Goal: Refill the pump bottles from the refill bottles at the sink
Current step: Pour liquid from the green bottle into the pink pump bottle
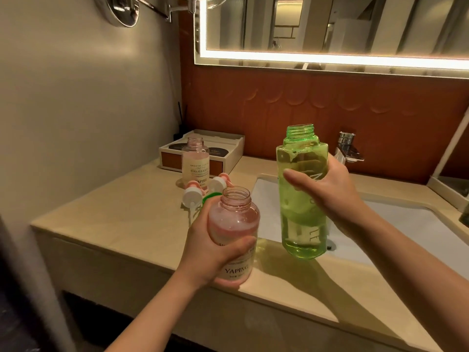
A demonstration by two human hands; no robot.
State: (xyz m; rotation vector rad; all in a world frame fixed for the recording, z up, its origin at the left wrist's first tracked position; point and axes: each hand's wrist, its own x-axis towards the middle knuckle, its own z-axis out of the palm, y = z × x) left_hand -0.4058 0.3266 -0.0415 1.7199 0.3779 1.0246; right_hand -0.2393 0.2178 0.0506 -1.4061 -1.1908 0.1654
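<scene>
My left hand (212, 252) grips a clear pink bottle (234, 224) labelled YAPING, uncapped and upright over the counter's front edge. My right hand (327, 196) holds a tall green bottle (302, 189), open at the top, upright above the sink's left rim. Both bottles hold foamy liquid. A second pink bottle (195, 161) stands open farther back on the counter. Two white pump heads (203, 190) and a green cap (209, 197) lie beside it, the cap partly hidden behind my left hand.
The beige counter (114, 214) runs left of the white sink (406, 222). A chrome tap (347, 148) stands behind the basin. A white tray box (228, 151) sits at the back by the wall, under a lit mirror (330, 29).
</scene>
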